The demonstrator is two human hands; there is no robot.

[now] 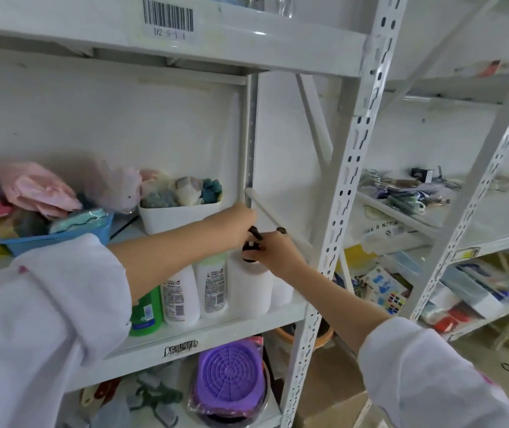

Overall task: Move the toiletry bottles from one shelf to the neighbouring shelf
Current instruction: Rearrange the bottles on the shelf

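Observation:
Several toiletry bottles stand in a row at the right end of the white shelf (216, 332). A green bottle (145, 313) is on the left, then two white bottles with green caps (180, 298) (211, 288). A larger white pump bottle (248, 291) with a black pump head stands beside them, and another white bottle (282, 291) is at the far right. My left hand (231, 225) reaches over the row and closes on the black pump head. My right hand (273, 250) grips the pump collar of the same bottle.
Behind the bottles sit a white bin (179, 216) of cloths and a blue basket (55, 239) with pink bags. A perforated upright post (339, 211) separates this shelf from the neighbouring shelf (478, 223), which carries small clutter. A purple round item (230, 381) lies below.

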